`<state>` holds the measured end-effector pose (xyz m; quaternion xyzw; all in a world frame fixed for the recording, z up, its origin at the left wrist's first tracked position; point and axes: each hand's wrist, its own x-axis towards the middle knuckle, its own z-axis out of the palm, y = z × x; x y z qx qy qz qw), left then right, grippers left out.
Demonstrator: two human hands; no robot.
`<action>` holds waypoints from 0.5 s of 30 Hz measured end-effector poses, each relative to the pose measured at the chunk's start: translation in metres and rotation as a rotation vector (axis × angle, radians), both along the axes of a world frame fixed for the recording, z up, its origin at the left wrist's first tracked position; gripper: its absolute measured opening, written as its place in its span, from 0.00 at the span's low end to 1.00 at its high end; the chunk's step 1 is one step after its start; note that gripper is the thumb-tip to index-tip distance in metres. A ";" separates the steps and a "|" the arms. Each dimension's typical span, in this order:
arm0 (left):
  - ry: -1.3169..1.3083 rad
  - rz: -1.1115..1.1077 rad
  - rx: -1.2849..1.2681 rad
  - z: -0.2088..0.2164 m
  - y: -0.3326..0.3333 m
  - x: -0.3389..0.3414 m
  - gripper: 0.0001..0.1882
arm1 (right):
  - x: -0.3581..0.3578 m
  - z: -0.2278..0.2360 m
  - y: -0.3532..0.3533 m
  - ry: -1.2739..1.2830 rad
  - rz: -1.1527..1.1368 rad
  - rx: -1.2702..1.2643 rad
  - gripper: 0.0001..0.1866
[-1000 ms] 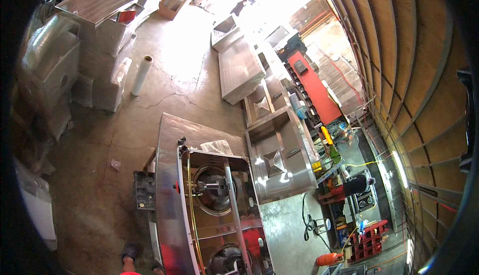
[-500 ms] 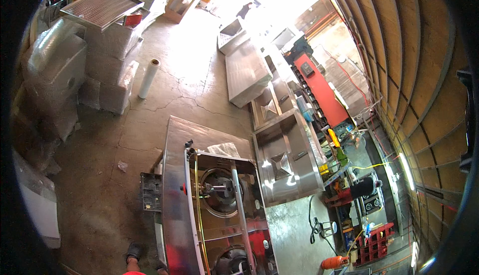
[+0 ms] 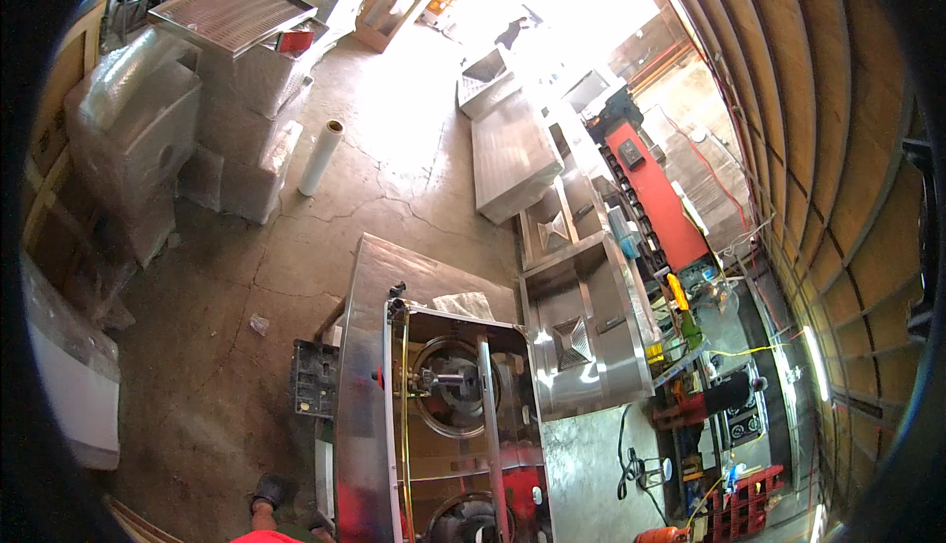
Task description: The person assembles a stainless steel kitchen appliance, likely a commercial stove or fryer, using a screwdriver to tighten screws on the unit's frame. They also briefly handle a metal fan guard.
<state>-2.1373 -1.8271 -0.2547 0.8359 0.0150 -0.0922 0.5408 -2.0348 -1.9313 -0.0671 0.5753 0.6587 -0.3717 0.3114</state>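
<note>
Neither of my hands shows; only my dark shoe (image 3: 269, 489) and some red clothing (image 3: 266, 537) appear at the lower edge. Just right of my foot stands a long stainless steel stove unit (image 3: 394, 265) with its top open. Inside it sit round burner wells, and a burner fitting (image 3: 448, 382) lies over the farther one. A thin brass-coloured pipe (image 3: 406, 435) runs along the left side of the opening. On the far rim rests a pale folded cloth (image 3: 463, 304). A black plastic case (image 3: 315, 377) is beside the unit's left side.
Steel sink-like units (image 3: 581, 336) and a wrapped box (image 3: 512, 154) line the right. Bubble-wrapped goods (image 3: 133, 134) stack at left; a film roll (image 3: 321, 159) stands upright on the cracked floor. Another person (image 3: 724, 395) bends at the right, near an orange cylinder (image 3: 662, 535).
The whole scene has slid to the right in the picture as my head turned slightly left. No object has visibly moved among the others.
</note>
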 end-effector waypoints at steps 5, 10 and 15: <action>0.006 -0.004 -0.004 -0.001 -0.003 0.000 0.18 | 0.007 -0.012 -0.007 0.006 -0.150 -0.063 0.17; 0.004 -0.028 -0.001 -0.003 -0.007 0.003 0.19 | 0.007 -0.015 -0.006 -0.007 -0.223 -0.085 0.17; 0.017 -0.053 -0.033 -0.008 -0.014 0.004 0.19 | 0.009 -0.019 -0.012 0.007 -0.317 -0.136 0.17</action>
